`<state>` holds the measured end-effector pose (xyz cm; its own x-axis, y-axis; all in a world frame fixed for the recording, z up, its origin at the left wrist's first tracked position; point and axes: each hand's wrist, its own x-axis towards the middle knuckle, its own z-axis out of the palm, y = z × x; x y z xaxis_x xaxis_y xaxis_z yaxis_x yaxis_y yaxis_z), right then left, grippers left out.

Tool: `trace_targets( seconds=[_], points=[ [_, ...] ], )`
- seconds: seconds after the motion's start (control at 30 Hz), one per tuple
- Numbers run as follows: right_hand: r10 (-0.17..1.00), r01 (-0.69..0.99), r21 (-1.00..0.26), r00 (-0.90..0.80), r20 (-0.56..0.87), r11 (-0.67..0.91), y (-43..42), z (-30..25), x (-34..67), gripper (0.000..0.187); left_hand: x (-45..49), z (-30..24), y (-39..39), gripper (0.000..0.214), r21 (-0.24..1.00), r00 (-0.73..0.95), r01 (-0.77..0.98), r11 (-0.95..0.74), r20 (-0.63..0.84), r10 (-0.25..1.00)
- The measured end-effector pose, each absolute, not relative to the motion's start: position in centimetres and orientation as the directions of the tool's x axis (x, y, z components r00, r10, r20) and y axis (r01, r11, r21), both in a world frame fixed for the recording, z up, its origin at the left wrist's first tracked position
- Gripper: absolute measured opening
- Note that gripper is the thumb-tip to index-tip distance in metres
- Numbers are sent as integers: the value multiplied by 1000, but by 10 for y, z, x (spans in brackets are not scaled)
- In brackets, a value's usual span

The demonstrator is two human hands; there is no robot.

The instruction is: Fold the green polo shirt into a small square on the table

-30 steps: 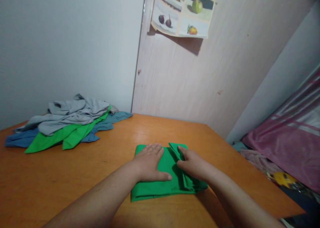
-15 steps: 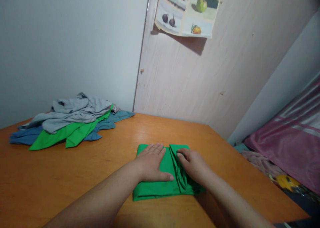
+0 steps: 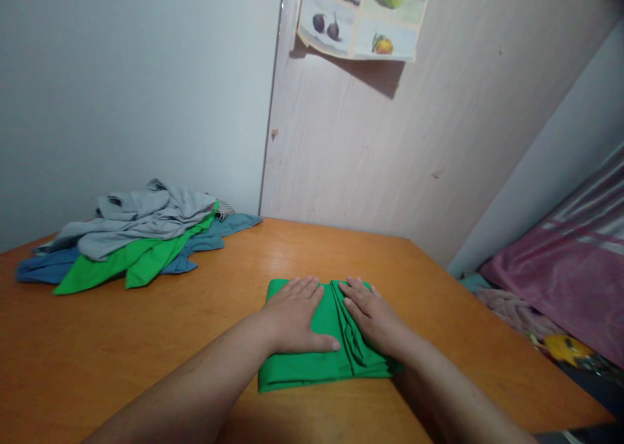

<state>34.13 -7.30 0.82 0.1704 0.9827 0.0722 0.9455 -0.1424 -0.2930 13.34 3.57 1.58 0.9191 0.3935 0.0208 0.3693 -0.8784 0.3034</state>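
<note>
A green cloth garment [image 3: 312, 368], folded into a rough rectangle, lies on the wooden table [image 3: 160, 340] in front of me. My left hand [image 3: 297, 320] rests flat on its left part, thumb pointing right and fingers stretched toward the far edge. On the right part, my right hand [image 3: 370, 314] lies flat with its fingers extended. Between the hands a loose, bunched fold of the green fabric runs from the far edge to the near edge. The cloth beneath both palms is hidden.
At the table's back left sits a pile of rumpled clothes, with a grey garment [image 3: 141, 216] over bright green cloth [image 3: 146, 259] and blue cloth [image 3: 46, 266]. A fruit poster [image 3: 361, 21] hangs on the back panel. Pink fabric [image 3: 560, 281] lies beyond the table's right edge.
My right hand has gone from curled fingers at the fold to lying flat on the green cloth, fingers stretched. My left hand has stayed in place. The view has shifted slightly.
</note>
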Motion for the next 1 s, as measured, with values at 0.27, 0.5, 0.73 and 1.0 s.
trace_targets(
  seconds=[0.27, 0.5, 0.73, 1.0],
  points=[
    [990, 977, -157, 140, -26, -142, -81, 10, 332, 70, 133, 14, 36, 116, 302, 921, 367, -880, 14, 389],
    [993, 988, -104, 120, 24, -117, -83, 5, 329, 72, 132, 16, 34, 115, 313, 919, 374, -873, -1, 394],
    [993, 987, -114, 115, 23, -111, -80, 4, 329, 73, 132, 15, 34, 112, 309, 921, 362, -879, 27, 389],
    [942, 908, -382, 266, 205, -173, -81, 6, 349, 70, 132, 16, 34, 112, 286, 919, 367, -885, 38, 393]
  ],
)
